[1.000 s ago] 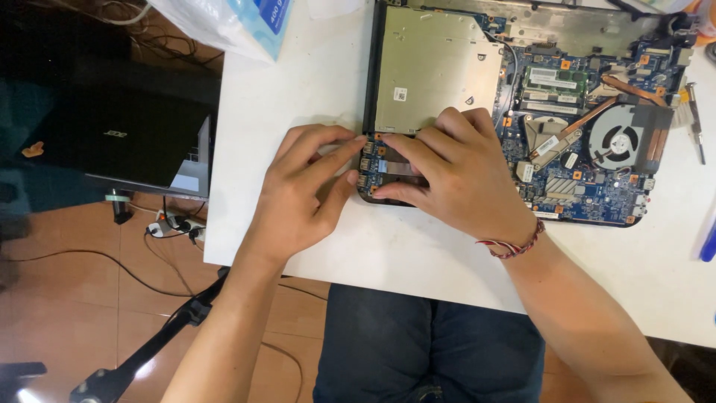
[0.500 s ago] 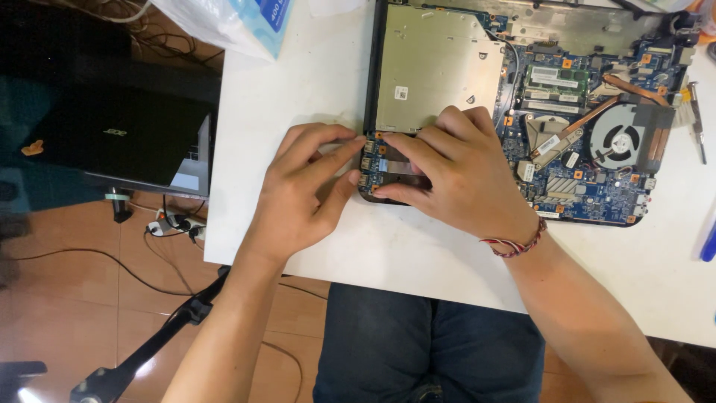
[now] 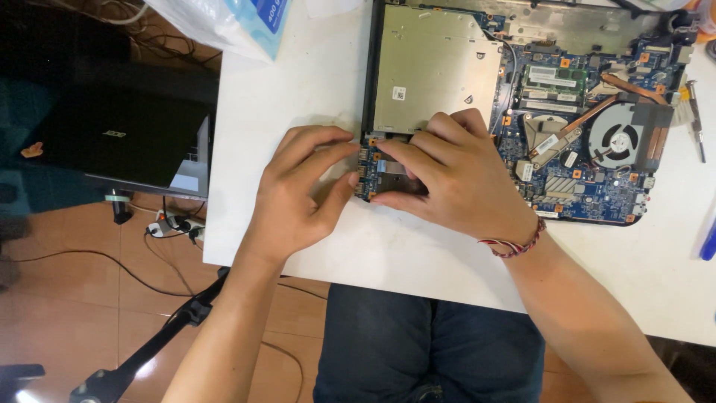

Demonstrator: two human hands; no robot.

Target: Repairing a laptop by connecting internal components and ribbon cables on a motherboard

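Pressing: two hands together, left hand (image 3: 298, 198), right hand (image 3: 455, 183) | one opened laptop (image 3: 522, 112) | one fan (image 3: 617, 139)

A white worktop (image 3: 313, 112) carries an opened laptop base (image 3: 522, 97), a plastic bag (image 3: 224, 22) at its far corner, and a screwdriver (image 3: 695, 119).
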